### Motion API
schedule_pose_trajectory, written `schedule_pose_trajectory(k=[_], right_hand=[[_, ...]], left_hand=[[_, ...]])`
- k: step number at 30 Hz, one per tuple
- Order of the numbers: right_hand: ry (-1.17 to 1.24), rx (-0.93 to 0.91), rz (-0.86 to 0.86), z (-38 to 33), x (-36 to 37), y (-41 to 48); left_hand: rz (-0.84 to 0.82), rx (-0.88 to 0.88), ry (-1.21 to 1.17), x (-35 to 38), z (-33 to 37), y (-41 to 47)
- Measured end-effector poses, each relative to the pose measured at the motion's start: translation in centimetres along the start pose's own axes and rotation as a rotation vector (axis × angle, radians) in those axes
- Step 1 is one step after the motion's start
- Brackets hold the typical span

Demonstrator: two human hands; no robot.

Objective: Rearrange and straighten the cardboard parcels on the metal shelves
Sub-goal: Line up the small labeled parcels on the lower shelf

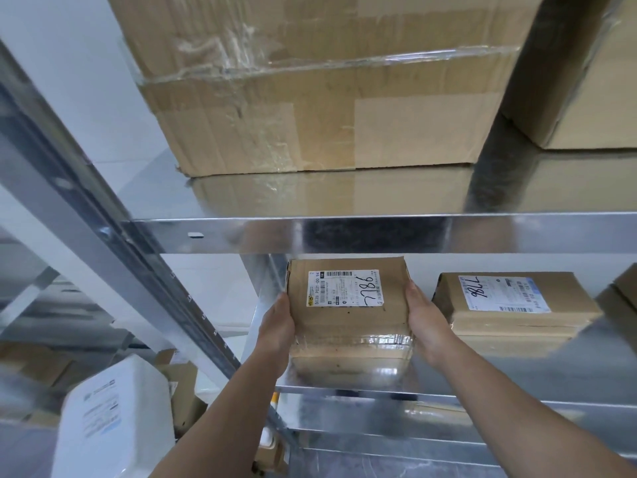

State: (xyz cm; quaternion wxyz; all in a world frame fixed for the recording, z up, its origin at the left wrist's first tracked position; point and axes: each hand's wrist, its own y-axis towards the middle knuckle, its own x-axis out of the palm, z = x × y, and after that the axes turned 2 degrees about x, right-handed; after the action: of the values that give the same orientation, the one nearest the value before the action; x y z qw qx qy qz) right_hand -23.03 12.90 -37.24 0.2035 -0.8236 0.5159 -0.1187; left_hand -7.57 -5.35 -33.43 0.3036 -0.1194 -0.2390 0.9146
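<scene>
Small labelled parcel [348, 305] sits on the lower metal shelf [517, 374], sandwiched between both hands. Left hand [277, 319] is flat against its left side and right hand [422, 315] flat against its right, fingers pretty much straight. Second parcel [510, 305] is just beside the right hand.

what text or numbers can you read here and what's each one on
"5028 P021-00 94": printed on the left parcel label.
"7786", seemingly: handwritten on that same label.
"7786", seemingly: handwritten on the right parcel label.
Fine print on both labels and the text on the white box: too blurred to read.
</scene>
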Motion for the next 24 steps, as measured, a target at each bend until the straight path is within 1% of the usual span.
schedule_pose_trajectory(k=[3, 5, 6, 8, 10, 11, 15, 18, 21, 24], right_hand=[[0.001, 0.004, 0.008, -0.1, -0.1, -0.3], [-0.035, -0.005, 0.011, 0.1, -0.5, 0.3], [-0.059, -0.013, 0.014, 0.2, -1.0, 0.7], [-0.113, -0.036, 0.032, -0.7, -1.6, 0.4], [-0.118, -0.061, 0.072, -2.7, -2.1, -1.6], [-0.114, -0.069, 0.104, -3.3, -2.6, -2.3], [-0.104, -0.103, 0.208, -5.1, -5.1, -3.5], [-0.114, -0.110, 0.214, -5.8, -7.0, -3.5], [-0.067, -0.118, 0.232, -6.3, -9.5, -3.3], [-0.082, -0.154, 0.243, -7.1, -12.8, -3.1]], left_hand=[[-0.029, 0.014, 0.012, 0.2, 0.5, -0.7], [-0.028, 0.045, 0.072, 0.1, 1.0, -1.3], [-0.001, 0.083, 0.145, 0.1, 1.4, -1.6], [0.103, 0.213, 0.300, -0.3, 2.3, -2.1], [0.177, 0.338, 0.376, -0.3, 3.3, -3.0], [0.187, 0.387, 0.386, 0.0, 3.7, -3.7], [0.129, 0.536, 0.401, 3.0, 4.9, -5.9], [0.113, 0.547, 0.508, 6.4, 5.0, -6.6], [0.017, 0.551, 0.449, 10.7, 5.0, -7.7], [0.001, 0.559, 0.455, 14.8, 4.6, -8.1]])
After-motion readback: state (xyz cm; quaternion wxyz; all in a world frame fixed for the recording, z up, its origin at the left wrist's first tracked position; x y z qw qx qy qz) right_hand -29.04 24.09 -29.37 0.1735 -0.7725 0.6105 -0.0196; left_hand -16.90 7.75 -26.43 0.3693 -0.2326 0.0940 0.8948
